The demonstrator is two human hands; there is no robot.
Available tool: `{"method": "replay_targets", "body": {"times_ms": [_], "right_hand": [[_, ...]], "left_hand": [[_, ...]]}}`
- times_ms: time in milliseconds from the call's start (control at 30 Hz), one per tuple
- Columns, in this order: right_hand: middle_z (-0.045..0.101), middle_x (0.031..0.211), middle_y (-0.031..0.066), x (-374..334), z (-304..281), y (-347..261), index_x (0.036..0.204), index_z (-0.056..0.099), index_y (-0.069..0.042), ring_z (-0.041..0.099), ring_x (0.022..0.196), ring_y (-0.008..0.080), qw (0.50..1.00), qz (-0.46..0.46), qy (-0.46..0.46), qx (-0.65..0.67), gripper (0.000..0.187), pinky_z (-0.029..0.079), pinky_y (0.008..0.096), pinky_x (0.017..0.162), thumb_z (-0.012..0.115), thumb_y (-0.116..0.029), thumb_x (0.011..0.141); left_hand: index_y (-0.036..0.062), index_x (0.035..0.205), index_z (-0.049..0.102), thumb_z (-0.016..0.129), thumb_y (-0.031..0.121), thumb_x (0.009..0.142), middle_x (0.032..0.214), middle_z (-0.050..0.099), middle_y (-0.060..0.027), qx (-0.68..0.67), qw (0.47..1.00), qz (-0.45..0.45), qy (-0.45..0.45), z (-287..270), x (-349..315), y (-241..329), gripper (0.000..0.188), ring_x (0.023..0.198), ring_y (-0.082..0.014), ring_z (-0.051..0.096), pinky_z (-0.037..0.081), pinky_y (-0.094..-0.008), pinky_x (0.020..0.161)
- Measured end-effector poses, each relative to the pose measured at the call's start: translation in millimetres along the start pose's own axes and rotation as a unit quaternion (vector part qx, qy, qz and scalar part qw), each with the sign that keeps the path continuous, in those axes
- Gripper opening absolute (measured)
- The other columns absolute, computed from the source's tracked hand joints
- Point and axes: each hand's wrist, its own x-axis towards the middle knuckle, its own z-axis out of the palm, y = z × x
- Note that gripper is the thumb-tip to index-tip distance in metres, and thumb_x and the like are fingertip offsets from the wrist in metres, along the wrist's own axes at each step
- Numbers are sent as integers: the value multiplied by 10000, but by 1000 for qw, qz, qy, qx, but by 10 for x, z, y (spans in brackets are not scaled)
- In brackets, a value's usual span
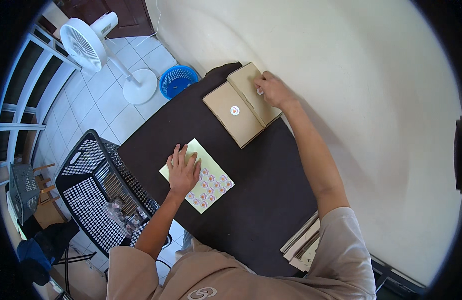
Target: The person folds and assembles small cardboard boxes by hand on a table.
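My left hand (183, 172) lies with its fingers spread on a pale yellow-green sheet of round stickers (210, 189). The stickers fill the sheet's lower right part, and the hand covers some of the rest. Farther off, my right hand (274, 91) is closed, its fingertips pinching a small round sticker (260, 91) at the top of a brown cardboard box (248, 82). Whether that sticker touches the cardboard, I cannot tell. Against this box, on its left, is another flat brown cardboard box (232, 117) with one round sticker on its top.
A dark cloth covers the table (231, 220). Flat cardboard pieces (302, 245) are stacked at its near right edge, beside the wall. Left of the table stand a large dark crate (93, 185) holding a clear plastic bag, a blue basket (177, 80) and a white fan (91, 45).
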Motion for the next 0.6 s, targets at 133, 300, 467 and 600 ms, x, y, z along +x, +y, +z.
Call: {"method": "replay_targets", "body": {"times_ms": [133, 300, 467, 600], "right_hand": [[528, 1164, 216, -50, 162, -224, 1036, 595, -19, 580, 1068, 426, 989, 97, 101, 55, 232, 497, 493, 899, 558, 35, 813], [557, 1088, 217, -219, 504, -120, 1044, 617, -15, 564, 1042, 419, 972, 58, 225, 24, 260, 497, 497, 863, 544, 59, 806], [591, 994, 206, -277, 580, -137, 986, 638, -7, 558, 1026, 415, 956, 59, 269, 103, 252, 485, 497, 862, 542, 99, 778], [603, 983, 196, -254, 587, -127, 984, 645, -14, 585, 992, 390, 954, 102, 253, 126, 258, 482, 464, 861, 539, 120, 791]], "left_hand": [[87, 1195, 642, 623, 275, 932, 1408, 443, -182, 6, 1000, -4, -1, -31, -13, -40, 323, 1411, -359, 312, 257, -547, 1094], [85, 1196, 638, 614, 273, 938, 1411, 436, -181, 3, 1000, 5, 8, -7, 8, -5, 321, 1410, -362, 311, 256, -553, 1089], [87, 1193, 639, 607, 273, 942, 1390, 451, -183, 7, 1000, 7, 16, -34, -22, 0, 314, 1393, -374, 333, 259, -546, 1083], [87, 1190, 641, 601, 275, 944, 1387, 458, -186, 0, 1000, 8, 18, -24, -48, 20, 312, 1390, -371, 337, 261, -544, 1080]]}}
